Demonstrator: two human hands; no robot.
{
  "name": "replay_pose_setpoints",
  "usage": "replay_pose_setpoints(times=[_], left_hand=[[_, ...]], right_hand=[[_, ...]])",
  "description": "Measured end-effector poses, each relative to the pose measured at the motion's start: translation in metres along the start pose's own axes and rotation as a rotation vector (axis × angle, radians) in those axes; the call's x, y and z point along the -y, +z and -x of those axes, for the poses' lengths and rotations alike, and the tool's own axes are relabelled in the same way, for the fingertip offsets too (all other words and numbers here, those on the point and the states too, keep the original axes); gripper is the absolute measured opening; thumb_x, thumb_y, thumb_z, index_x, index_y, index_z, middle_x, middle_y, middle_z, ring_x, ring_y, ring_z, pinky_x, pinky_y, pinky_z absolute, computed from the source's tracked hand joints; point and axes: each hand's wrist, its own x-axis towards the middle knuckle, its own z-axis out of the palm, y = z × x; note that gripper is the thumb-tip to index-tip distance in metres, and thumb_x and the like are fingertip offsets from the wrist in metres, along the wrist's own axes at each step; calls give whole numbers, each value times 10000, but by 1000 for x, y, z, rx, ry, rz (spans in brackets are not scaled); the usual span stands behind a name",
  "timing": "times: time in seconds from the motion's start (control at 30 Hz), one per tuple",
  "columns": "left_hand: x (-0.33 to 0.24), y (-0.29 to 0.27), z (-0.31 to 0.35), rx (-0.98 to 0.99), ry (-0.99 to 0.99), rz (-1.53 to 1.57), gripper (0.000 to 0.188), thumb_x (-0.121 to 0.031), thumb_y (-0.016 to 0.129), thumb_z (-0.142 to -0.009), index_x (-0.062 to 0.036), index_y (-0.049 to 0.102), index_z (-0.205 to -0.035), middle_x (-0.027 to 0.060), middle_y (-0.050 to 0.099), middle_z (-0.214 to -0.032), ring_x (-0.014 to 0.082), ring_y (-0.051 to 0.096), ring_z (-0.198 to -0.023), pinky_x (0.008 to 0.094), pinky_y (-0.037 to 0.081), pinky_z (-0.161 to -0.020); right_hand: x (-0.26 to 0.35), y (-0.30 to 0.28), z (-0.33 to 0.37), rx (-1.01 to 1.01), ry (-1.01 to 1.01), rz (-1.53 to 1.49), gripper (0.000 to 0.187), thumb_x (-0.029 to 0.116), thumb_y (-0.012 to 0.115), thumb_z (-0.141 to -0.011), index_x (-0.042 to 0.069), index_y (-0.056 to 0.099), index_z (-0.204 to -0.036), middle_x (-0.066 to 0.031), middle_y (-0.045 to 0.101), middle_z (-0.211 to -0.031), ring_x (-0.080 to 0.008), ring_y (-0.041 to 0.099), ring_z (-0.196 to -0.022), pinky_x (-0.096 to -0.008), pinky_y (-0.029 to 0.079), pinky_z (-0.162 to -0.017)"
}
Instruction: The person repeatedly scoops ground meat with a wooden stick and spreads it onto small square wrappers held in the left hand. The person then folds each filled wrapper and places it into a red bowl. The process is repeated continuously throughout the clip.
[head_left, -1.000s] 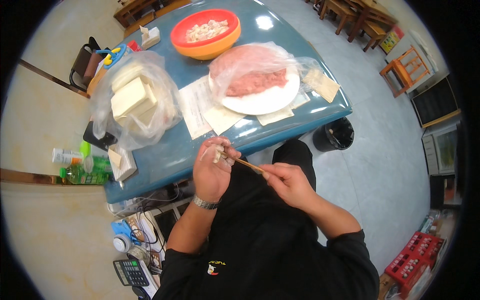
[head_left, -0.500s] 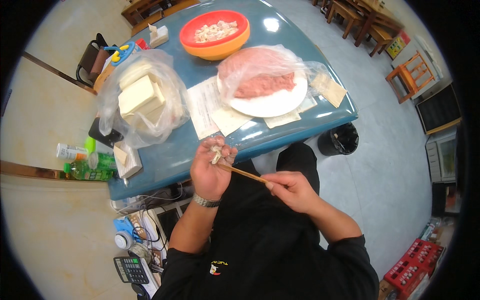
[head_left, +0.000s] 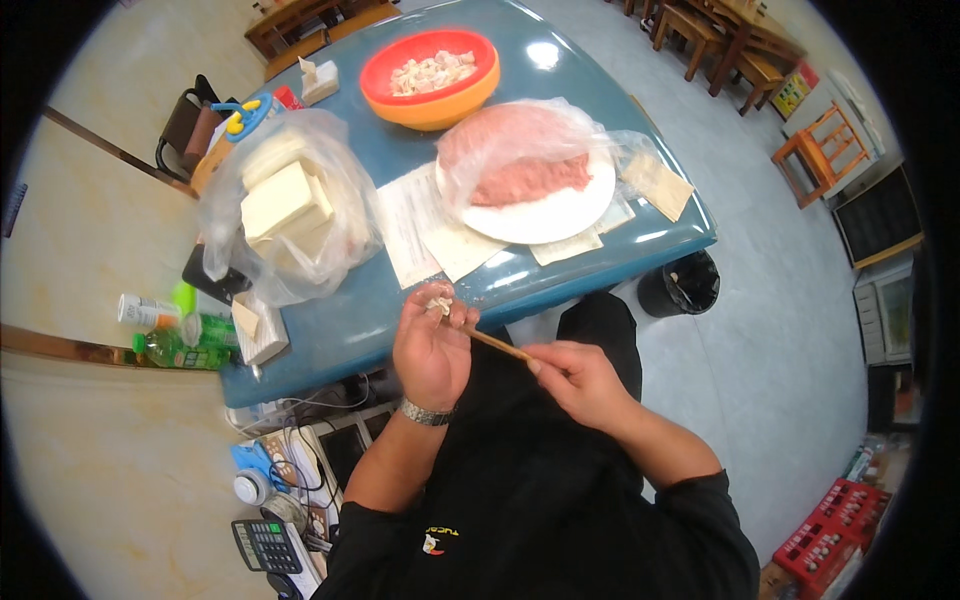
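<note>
Just off the table's near edge, my left hand [head_left: 432,345] is palm up with its fingers curled round a small pale folded wonton [head_left: 440,307]. My right hand [head_left: 580,380] pinches a thin wooden stick [head_left: 503,346], whose far end reaches the fingers of my left hand; whether it touches the wonton I cannot tell. Beyond them, a white plate [head_left: 545,228] bears a mound of pink minced meat [head_left: 530,180], partly covered by clear plastic. Square pale wrappers [head_left: 280,203] lie stacked in an open plastic bag [head_left: 345,225] to the left. Several folded wontons [head_left: 432,73] fill a red-and-orange bowl [head_left: 480,95].
Paper sheets [head_left: 405,225] lie on the blue-green table [head_left: 330,330]. Bottles [head_left: 185,350] and a tissue pack [head_left: 262,330] stand at its left edge. A black-lined bin [head_left: 680,285] is at right, red crates [head_left: 832,530] lower right, a calculator [head_left: 262,545] lower left.
My left hand's fingers have curled further in round the wonton, and the hand is slightly farther right. My right hand still pinches the stick. The whole view has shifted a little.
</note>
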Motion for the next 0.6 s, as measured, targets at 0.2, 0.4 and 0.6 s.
replay_pose_setpoints(times=[0.2, 0.4, 0.6], left_hand=[[1, 10, 4, -25, -12, -44, 231, -39, 524, -996, -79, 610, -1206, 57, 611, -1178, 164, 560, -898, 417, 489, -904], [-13, 20, -6, 5, 39, -133, 229, -32, 504, -1003, -64, 602, -1207, 70, 600, -1198, 159, 570, -901, 419, 509, -899], [-76, 64, -70, 172, 169, -555, 279, -11, 482, -1018, 23, 568, -1281, 110, 597, -1177, 178, 597, -904, 403, 542, -881]], right_hand=[[-2, 0, -6, -48, -68, 22, 226, 86, 697, -1010, -7, 760, -1206, -171, 725, -899, -302, 718, -783, -357, 555, -702], [-7, -4, -13, -36, -175, 61, 212, 76, 705, -1006, -5, 758, -1194, -155, 718, -891, -287, 704, -765, -356, 555, -698], [-8, -51, -36, -326, -380, 266, 174, 54, 721, -987, -20, 760, -1140, -140, 665, -817, -260, 661, -705, -353, 525, -646]])
